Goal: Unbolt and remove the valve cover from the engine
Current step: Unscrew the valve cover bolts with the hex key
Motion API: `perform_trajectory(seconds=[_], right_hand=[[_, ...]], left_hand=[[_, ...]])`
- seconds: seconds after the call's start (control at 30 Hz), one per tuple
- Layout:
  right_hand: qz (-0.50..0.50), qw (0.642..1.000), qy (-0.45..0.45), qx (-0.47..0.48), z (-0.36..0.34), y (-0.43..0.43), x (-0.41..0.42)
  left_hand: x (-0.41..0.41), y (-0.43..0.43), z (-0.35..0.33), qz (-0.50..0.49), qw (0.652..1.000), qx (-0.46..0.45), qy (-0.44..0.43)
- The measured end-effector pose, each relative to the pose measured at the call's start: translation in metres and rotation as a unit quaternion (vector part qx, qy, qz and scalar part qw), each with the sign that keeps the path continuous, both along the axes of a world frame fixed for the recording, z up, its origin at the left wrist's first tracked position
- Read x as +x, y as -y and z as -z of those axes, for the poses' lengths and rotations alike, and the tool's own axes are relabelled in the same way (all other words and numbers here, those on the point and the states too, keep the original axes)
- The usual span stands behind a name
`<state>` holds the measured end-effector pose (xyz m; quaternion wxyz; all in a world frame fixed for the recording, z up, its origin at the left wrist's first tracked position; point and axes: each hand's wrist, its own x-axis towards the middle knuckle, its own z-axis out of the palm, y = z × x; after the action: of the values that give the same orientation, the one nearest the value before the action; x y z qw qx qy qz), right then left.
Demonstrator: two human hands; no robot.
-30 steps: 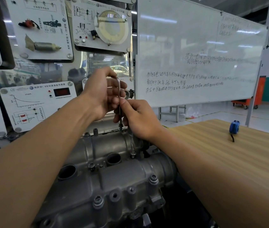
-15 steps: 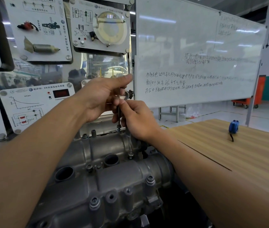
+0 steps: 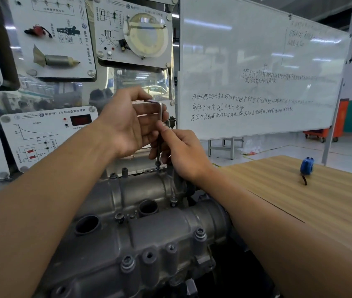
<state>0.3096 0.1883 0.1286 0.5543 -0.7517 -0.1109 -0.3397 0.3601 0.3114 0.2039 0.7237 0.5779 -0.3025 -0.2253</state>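
Note:
The grey cast valve cover (image 3: 145, 231) lies lengthwise below me, with round plug holes and several bolts along its ribs. An L-shaped hex key (image 3: 160, 117) stands upright on a bolt (image 3: 157, 164) at the cover's far end. My left hand (image 3: 131, 123) pinches the key's short top arm between thumb and fingers. My right hand (image 3: 181, 153) grips the long vertical shaft lower down, thumb pointing up along it. The key's tip and the bolt head are partly hidden by my right fingers.
A wooden table (image 3: 312, 203) stretches to the right with a blue tape measure (image 3: 307, 166) on it. A whiteboard (image 3: 256, 72) stands behind. Training panels (image 3: 48, 134) with gauges and sensors fill the wall at left, close behind the engine.
My left hand has turned the key's short arm round, from its thumb stretched over the top to pinching the arm with the palm facing me. My right hand stays on the shaft.

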Motion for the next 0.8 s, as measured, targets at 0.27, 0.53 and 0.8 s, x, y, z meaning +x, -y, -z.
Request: perform_trajectory(seconds=[0.27,0.53,0.8], right_hand=[[-0.003,1.000,0.003,0.008,-0.001,-0.001,-0.005],[0.003,0.999,0.003,-0.032,0.000,-0.002,-0.005],[-0.009,1.000,0.006,-0.015,-0.001,-0.002,-0.004]], left_hand=[[0.003,-0.012,-0.002,0.107,0.993,0.006,0.043],[-0.014,0.018,0.003,-0.148,0.980,0.033,0.127],[-0.007,0.012,-0.001,-0.092,0.995,0.018,0.033]])
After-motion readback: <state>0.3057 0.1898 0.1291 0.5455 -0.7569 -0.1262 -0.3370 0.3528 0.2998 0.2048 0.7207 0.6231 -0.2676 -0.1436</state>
